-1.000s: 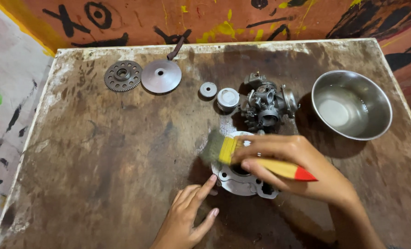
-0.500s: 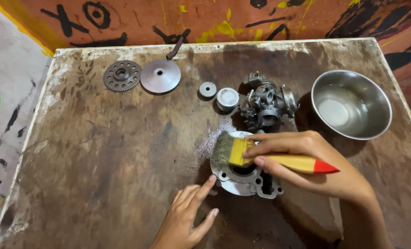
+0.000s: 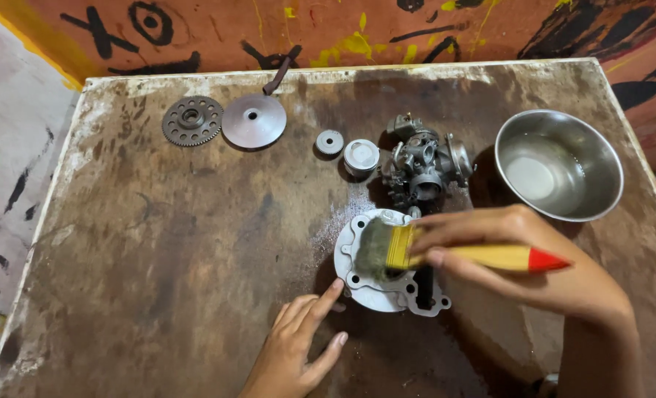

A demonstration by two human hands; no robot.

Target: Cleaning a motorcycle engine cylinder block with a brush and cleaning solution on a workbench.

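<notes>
Cylinder casting (image 3: 376,291), pale grey metal, flanged, bolt holes round the rim: one. Lies flat on worn brown tabletop (image 3: 158,250), near front edge, right of centre.

Right hand (image 3: 534,258): closed round paintbrush (image 3: 460,254), fingers wrapped over yellow handle, red tip pointing right. Bristles pressed on upper face of casting, over the bore. One brush.

Left hand (image 3: 298,346): open, fingers spread narrow, holding nothing. Index fingertip touching or just beside casting's lower left flange; contact not certain.

Handling note, as judgement: best results likely from short strokes worked from bore outward, bristle tips pushed into bolt holes and flange corners, casting steadied at the rim by the free fingertip so it does not skate on the board. Brush angle kept low to avoid flicking grit toward the cleaned parts.

Just behind casting: carburettor body (image 3: 423,162), dark grey, many fittings, upright: one.

Left of carburettor: small round metal caps, two. Larger pale one (image 3: 362,156), smaller one (image 3: 329,142), just beside each other, apart from carburettor.

Far left rear: toothed gear ring (image 3: 191,121), dark, one; smooth dished disc (image 3: 253,121), one, touching or nearly touching the gear.

Behind disc, at table's back edge: rusty short lever or bolt (image 3: 280,74), one.

Right rear: steel bowl (image 3: 608,184), shiny, round, appears to hold a little clear liquid: one.

Backdrop: orange painted wall (image 3: 453,29) with black and yellow marks.
</notes>
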